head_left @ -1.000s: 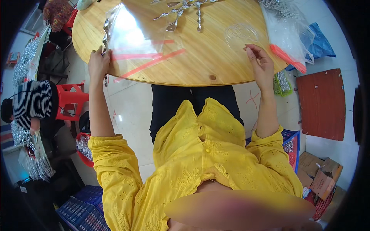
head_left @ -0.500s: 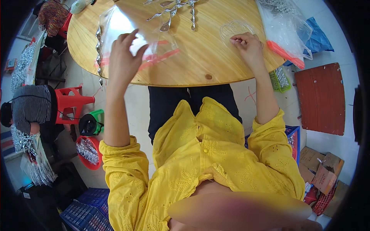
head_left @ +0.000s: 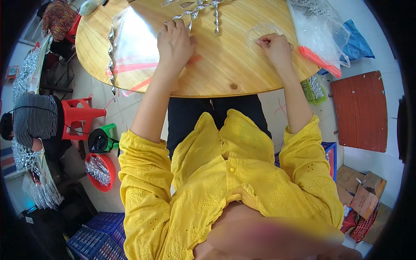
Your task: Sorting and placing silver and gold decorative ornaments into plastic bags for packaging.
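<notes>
My left hand (head_left: 175, 43) reaches over the table beside a clear plastic bag (head_left: 136, 37) with red-pink bands. Its fingers are bent forward and its thumb stands apart, with the fingertips close to a silver twisted strip (head_left: 190, 18); whether they touch it I cannot tell. On the right, my right hand (head_left: 277, 50) is closed in a pinch at the edge of a loose coil of thin clear line (head_left: 263, 31), with the line at its fingertips. Another silver twisted strip (head_left: 111, 56) lies along the left side of the bag and hangs past the table edge.
The round wooden table (head_left: 234, 65) spans the front. At its right edge lie plastic bags of silver pieces (head_left: 318, 26) with a red-orange band. A red stool (head_left: 82, 113), a red basin (head_left: 100, 172) and a co-worker in stripes (head_left: 37, 117) are at left; a brown board (head_left: 362, 112) is at right.
My left hand has moved right across the bag toward the silver strips, and the bag's lower right part has shifted left. My right hand has barely moved at the coil.
</notes>
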The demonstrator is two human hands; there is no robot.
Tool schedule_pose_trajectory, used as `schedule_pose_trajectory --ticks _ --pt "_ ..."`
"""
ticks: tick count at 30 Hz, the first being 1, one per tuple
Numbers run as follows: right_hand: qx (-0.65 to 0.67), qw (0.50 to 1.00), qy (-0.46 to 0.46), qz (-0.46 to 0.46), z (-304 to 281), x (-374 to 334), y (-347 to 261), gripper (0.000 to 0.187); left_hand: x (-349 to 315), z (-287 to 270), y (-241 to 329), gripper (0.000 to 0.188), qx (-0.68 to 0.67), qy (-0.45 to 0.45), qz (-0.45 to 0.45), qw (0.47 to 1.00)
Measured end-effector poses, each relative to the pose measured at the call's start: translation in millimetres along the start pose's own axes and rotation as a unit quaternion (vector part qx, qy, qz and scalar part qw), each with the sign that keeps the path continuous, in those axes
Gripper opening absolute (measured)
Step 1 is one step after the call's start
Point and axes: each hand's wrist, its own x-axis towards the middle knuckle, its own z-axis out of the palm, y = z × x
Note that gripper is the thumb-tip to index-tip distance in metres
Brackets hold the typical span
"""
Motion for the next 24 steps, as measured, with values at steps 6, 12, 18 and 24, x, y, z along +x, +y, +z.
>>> schedule_pose_trajectory --ticks 6,12,18,24 --pt "0.04 0.99 -0.114 -0.079 -16 37 12 0.021 19 4 -7 0.016 -0.072 -0.004 0.023 0.997" --pt "0.433 0.896 -0.026 -0.092 -80 73 -14 0.025 47 -66 12 0.013 -0.25 0.146 -0.017 0.957" --pt "0.689 0.721 0.002 -0.074 -114 72 -33 0.021 59 -117 18 0.016 -0.487 0.332 -0.027 0.808" --pt "0.535 0.839 -0.052 -0.087 -124 43 -39 0.018 1 -192 -73 0.038 -0.305 0.381 0.271 0.83"
